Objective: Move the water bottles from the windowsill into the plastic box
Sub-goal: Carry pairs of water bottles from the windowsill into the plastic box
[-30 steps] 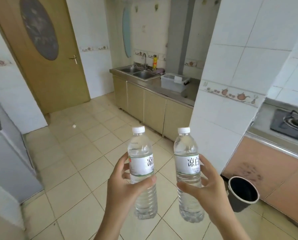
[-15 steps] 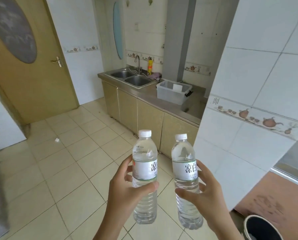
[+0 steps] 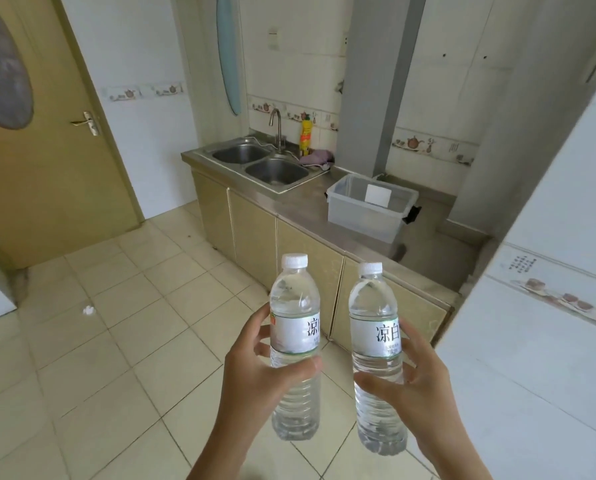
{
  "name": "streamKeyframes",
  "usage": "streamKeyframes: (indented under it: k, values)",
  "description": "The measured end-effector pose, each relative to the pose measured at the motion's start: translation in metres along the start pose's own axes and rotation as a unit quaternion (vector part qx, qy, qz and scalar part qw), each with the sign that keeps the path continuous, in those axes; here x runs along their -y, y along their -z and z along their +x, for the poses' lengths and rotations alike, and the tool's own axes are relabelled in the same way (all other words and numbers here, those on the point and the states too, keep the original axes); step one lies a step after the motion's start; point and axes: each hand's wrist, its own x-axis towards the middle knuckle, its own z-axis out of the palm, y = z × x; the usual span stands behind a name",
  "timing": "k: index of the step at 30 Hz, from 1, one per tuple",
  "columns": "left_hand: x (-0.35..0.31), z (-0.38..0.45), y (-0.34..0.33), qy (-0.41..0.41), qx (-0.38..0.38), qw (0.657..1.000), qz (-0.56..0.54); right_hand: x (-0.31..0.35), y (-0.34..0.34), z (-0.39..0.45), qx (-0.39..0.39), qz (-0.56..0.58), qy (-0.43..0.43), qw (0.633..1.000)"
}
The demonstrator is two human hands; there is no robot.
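I hold two clear water bottles upright in front of me, each with a white cap and a white label. My left hand [image 3: 255, 379] grips the left water bottle [image 3: 294, 306] around its middle. My right hand [image 3: 418, 386] grips the right water bottle [image 3: 374, 306] the same way. Beyond them, the translucent plastic box [image 3: 362, 216] stands open on the steel counter, with a white card inside it. The windowsill is out of view.
A double sink [image 3: 260, 164] with a tap, a yellow bottle [image 3: 305, 132] and a purple cloth lie left of the box. A white tiled wall corner [image 3: 546, 306] juts out close on my right. A wooden door [image 3: 47, 161] is at left; tiled floor lies between.
The view has swung and moved closer to the counter, so the sink and plastic box look larger and nearer. The stove and black bin at right have left the view. Both hands still hold their bottles.
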Motion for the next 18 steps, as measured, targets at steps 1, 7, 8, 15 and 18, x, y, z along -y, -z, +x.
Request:
streamKeyframes:
  k: [1, 7, 8, 15, 18]
  values:
    - [0.002, 0.025, -0.001, 0.003, 0.008, 1.000, -0.005, -0.003, -0.009, 0.018, -0.009, 0.001, -0.003, 1.000]
    - [-0.008, 0.169, -0.014, -0.016, 0.068, 0.997, -0.022, 0.002, -0.042, 0.125, -0.070, -0.004, -0.023, 0.997]
    - [-0.011, 0.189, -0.020, -0.019, 0.081, 0.996, -0.023, 0.002, -0.043, 0.141, -0.080, -0.002, -0.023, 0.996]
    - [-0.015, 0.312, -0.089, -0.045, 0.154, 0.987, -0.025, -0.005, -0.029, 0.251, -0.145, -0.013, -0.018, 0.989]
    - [-0.011, 0.363, -0.129, -0.058, 0.161, 0.985, -0.031, -0.018, -0.014, 0.305, -0.155, -0.026, -0.008, 0.988]
